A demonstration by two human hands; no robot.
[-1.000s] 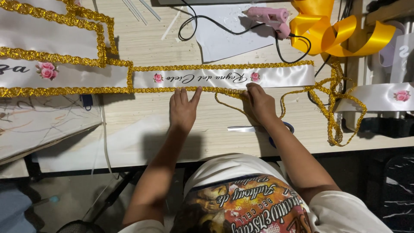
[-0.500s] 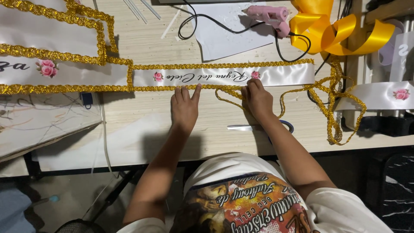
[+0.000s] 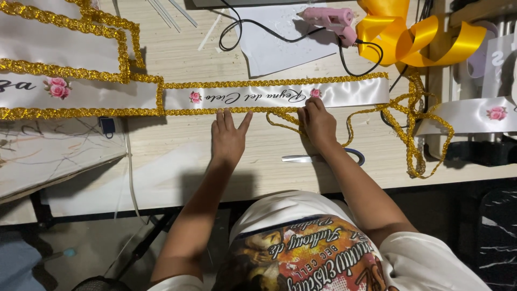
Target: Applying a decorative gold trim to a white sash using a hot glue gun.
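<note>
A white satin sash with pink rose prints and black script lies across the wooden table, edged with gold braid trim. My left hand lies flat, fingers spread, its fingertips pressing the lower gold trim. My right hand presses its fingers down on the lower trim at the sash edge by a rose print. Loose gold braid trails from there to the right.
Scissors lie under my right forearm. A pink glue gun with a black cord rests on white paper at the back. A yellow ribbon coil sits at the back right. More gold-edged sashes lie to the left.
Both hands stay on the lower trim. My right hand has shifted slightly along the sash edge.
</note>
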